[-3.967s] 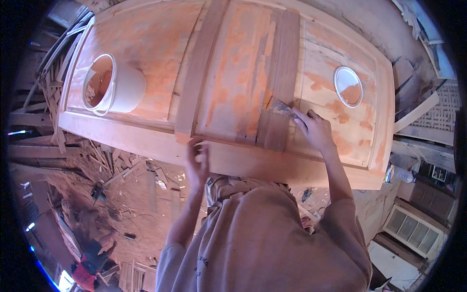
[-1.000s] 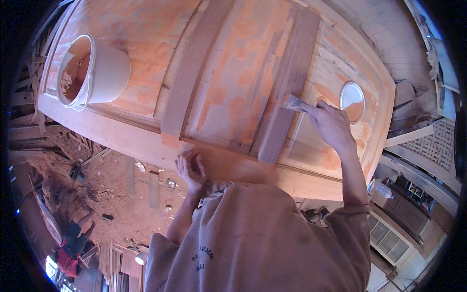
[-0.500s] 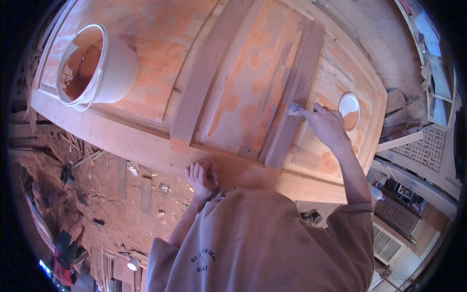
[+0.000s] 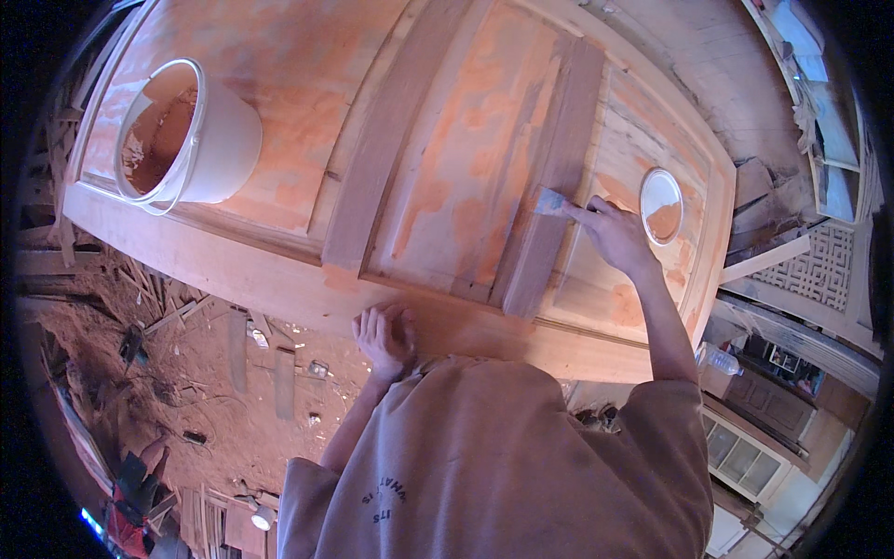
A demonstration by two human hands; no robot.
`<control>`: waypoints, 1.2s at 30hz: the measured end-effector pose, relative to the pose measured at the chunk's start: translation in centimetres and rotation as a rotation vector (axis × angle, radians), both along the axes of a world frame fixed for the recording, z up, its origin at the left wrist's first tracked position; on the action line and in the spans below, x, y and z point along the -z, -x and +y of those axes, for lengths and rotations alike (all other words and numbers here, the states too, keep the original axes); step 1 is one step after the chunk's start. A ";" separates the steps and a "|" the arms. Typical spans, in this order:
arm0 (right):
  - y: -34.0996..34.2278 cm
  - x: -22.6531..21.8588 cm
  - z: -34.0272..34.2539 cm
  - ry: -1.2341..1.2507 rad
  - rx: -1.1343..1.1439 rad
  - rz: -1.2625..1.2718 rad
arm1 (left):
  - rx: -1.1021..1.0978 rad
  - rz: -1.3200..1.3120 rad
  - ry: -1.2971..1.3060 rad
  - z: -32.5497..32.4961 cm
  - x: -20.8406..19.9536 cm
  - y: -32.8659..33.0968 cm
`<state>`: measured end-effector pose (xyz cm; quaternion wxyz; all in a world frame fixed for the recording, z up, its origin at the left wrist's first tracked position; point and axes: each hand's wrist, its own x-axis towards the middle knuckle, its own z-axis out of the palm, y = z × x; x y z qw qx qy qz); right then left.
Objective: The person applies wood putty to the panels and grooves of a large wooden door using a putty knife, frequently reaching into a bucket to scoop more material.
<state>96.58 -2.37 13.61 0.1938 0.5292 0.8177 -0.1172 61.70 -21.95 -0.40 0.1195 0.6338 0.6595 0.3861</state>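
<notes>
My right hand [image 4: 615, 238] is closed around a putty knife [image 4: 551, 201]. Its flat blade lies against a brown wooden rail [image 4: 540, 252] of a large panelled door [image 4: 438, 219], which is patched with orange filler. My left hand [image 4: 384, 337], fingers curled, rests at the door's near edge; whatever it may hold is hidden. A white round lid [image 4: 662, 200] with orange filler on it lies on the door just right of my right hand. At the far left, a white bucket [image 4: 228, 140] with orange filler inside stands on the door.
Below the door's left side is a dusty reddish floor [image 4: 214, 401] with wood offcuts and scraps. A plastic bottle [image 4: 722, 361] lies beyond the right edge. A lattice panel [image 4: 810, 270] and boards stand further right. A person's red garment [image 4: 126, 526] shows at lower left.
The knife in my right hand has shifted slightly left across the brown rail. My left hand stays at the door's edge. The whole view has shifted a little.
</notes>
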 end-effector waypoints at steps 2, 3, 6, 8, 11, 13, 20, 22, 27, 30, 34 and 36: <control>-1.0 1.0 -0.2 -0.048 -0.009 0.068 | -0.007 0.010 -0.012 0.1 0.0 -0.1; -1.3 1.1 -0.1 -0.054 -0.007 0.075 | -0.009 0.012 -0.001 0.1 -0.1 -0.1; -2.0 1.7 0.3 -0.032 0.022 0.070 | -0.002 0.013 -0.001 0.3 -0.3 -0.1; -2.8 3.1 0.3 0.017 0.080 0.344 | 0.006 0.010 -0.013 0.3 -0.2 -0.1; -3.0 4.5 0.1 0.048 0.193 0.462 | -0.013 0.023 0.003 0.0 0.2 -0.2; -2.9 4.9 -0.3 0.020 0.275 0.653 | -0.005 0.043 0.048 0.0 -0.1 -0.2; -2.9 5.2 -5.9 0.228 0.857 1.275 | 0.001 0.059 0.078 -0.2 0.1 0.1; -2.1 4.2 -8.8 0.284 0.873 1.273 | -0.007 0.046 0.048 0.0 -0.4 -0.1; -0.5 4.4 -15.1 0.285 0.613 1.081 | -0.022 0.056 0.037 0.2 0.0 -0.5; 1.0 5.0 -17.2 0.233 0.411 0.662 | -0.043 0.058 0.052 0.0 -0.1 -0.5; 1.5 5.3 -17.7 0.145 0.259 0.456 | -0.077 0.059 0.029 0.1 -0.3 -0.9; 1.7 5.5 -17.4 0.117 0.269 0.448 | -0.130 0.071 0.018 0.2 -0.6 -1.1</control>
